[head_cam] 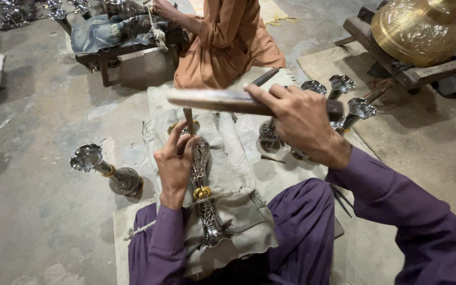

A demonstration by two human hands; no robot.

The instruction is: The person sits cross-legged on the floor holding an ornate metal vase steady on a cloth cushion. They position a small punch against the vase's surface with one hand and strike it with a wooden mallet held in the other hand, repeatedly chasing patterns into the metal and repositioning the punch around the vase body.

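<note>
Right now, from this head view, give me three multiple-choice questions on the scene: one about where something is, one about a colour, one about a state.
1. Where does the engraved silver metal vase lie?
A. on the grey cloth over the person's lap
B. on the bare floor
C. on a shelf

2. What colour is the band around that vase?
A. red
B. gold
C. blue

3. What is the right hand doing?
A. resting open on the floor
B. gripping a long wooden-handled striking tool raised above the vase
C. holding a cup

Answers: 1 A, the vase rests on the cloth across the purple-clad legs. 2 B, the band shines gold. 3 B, the fingers wrap the tool while the left hand holds a thin wooden-topped punch on the vase.
</note>
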